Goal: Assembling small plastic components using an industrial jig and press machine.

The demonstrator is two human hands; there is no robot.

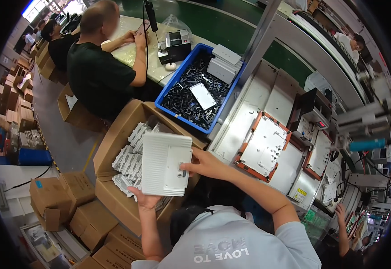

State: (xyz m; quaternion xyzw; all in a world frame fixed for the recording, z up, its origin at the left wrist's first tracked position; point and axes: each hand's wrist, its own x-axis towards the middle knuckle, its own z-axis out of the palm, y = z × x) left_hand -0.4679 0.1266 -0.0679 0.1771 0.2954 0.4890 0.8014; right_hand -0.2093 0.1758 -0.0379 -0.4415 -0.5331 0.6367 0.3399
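A white metal housing [166, 163] with a ribbed, finned face is held up over an open cardboard box [108, 186]. My left hand [146, 199] grips its lower left edge, thumb out to the side and the other fingers hidden behind it. From the right, my right hand [206, 165] grasps the opposite edge, its thumb pressed on the flat part beside a small dark piece [184, 173]. Inside the box lie several similar finned metal parts [128, 161], partly covered by the housing.
Beyond the box stands a blue bin [168, 112] of small black parts, with a white plate [203, 96] and grey housings [224, 65] on top. At right, a metal bench carries orange-framed fixtures [262, 145]. A co-worker [99, 67] sits at the table ahead; closed cartons [92, 222] stand at left.
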